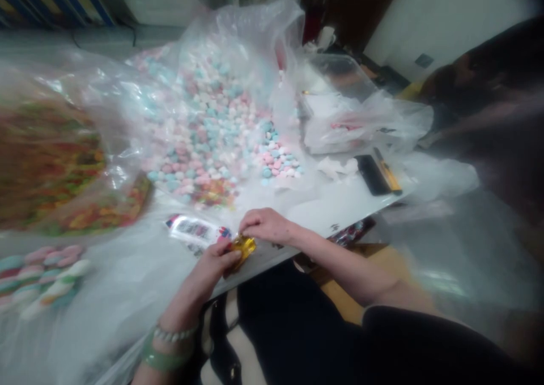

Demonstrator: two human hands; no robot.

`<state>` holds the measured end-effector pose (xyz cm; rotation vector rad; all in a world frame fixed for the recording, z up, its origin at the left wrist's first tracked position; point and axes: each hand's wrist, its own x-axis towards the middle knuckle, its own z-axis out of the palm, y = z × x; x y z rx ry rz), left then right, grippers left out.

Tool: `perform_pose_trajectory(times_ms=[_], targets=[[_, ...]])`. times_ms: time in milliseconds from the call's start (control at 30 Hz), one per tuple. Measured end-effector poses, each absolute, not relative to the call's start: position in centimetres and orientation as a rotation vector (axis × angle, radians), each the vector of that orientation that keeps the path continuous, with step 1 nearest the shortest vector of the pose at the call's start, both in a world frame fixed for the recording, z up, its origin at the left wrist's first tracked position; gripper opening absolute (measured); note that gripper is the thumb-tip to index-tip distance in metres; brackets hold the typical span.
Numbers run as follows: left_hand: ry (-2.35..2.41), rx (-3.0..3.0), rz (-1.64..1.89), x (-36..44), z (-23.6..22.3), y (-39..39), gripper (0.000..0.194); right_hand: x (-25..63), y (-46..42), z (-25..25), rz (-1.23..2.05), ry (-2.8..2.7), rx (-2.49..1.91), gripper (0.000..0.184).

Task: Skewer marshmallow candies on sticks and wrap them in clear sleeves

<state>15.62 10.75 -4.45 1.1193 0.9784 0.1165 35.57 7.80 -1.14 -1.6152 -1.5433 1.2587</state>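
Both of my hands meet over a small gold foil packet point(244, 249) near the table's front edge. My left hand point(208, 277) grips its lower side, while my right hand point(266, 226) pinches it from above with its fingertips. Just beyond my left fingers lies a white printed label or sachet point(195, 230). A large heap of pastel pink, blue and white candies point(204, 135) spreads over clear plastic sheeting point(238, 28) farther ahead. Its nearest edge is a short reach from my hands. Jade-green and beaded bracelets point(165, 348) circle my left wrist.
Multicoloured gummy sweets point(46, 164) lie in plastic at the left, with twisted pastel sweets point(42, 277) nearer me. A black phone point(372, 175) and a yellow utility knife point(389, 172) lie at the right. A dark blurred shape point(480, 107) fills the right side.
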Motion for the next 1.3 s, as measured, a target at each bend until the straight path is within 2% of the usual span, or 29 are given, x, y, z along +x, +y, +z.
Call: perform_pose_trajectory(times_ms=[167, 267, 400, 500, 700, 767, 933, 1300], targets=[[1.034, 1.100, 0.062, 15.6, -4.2, 10.5, 0.028, 35.8, 8.0, -1.2, 1.397, -1.604, -1.595, 0.012], [0.962, 1.158, 0.006, 15.7, -3.9, 10.4, 0.025, 35.4, 8.2, -1.4, 1.370, -1.842, -1.643, 0.011], [0.956, 1.276, -0.009, 15.6, -3.5, 10.7, 0.026, 34.6, 8.3, -1.7, 1.100, -2.251, -1.665, 0.013], [1.002, 1.350, -0.004, 15.1, -3.6, 11.1, 0.030, 34.7, 8.3, -1.8, 0.925, -2.324, -1.628, 0.017], [0.983, 1.234, 0.031, 14.5, -4.0, 11.2, 0.038, 35.3, 8.4, -1.8, 1.281, -1.946, -1.620, 0.007], [0.990, 1.194, 0.045, 14.4, -4.2, 11.1, 0.039, 35.0, 8.5, -2.0, 1.294, -1.880, -1.612, 0.008], [0.969, 1.130, 0.022, 13.8, -4.7, 11.3, 0.040, 34.6, 8.8, -2.2, 1.220, -1.953, -1.580, 0.007], [0.962, 1.231, 0.042, 13.0, -4.3, 11.4, 0.034, 33.5, 10.1, -0.7, 1.424, -2.425, -1.462, 0.012]])
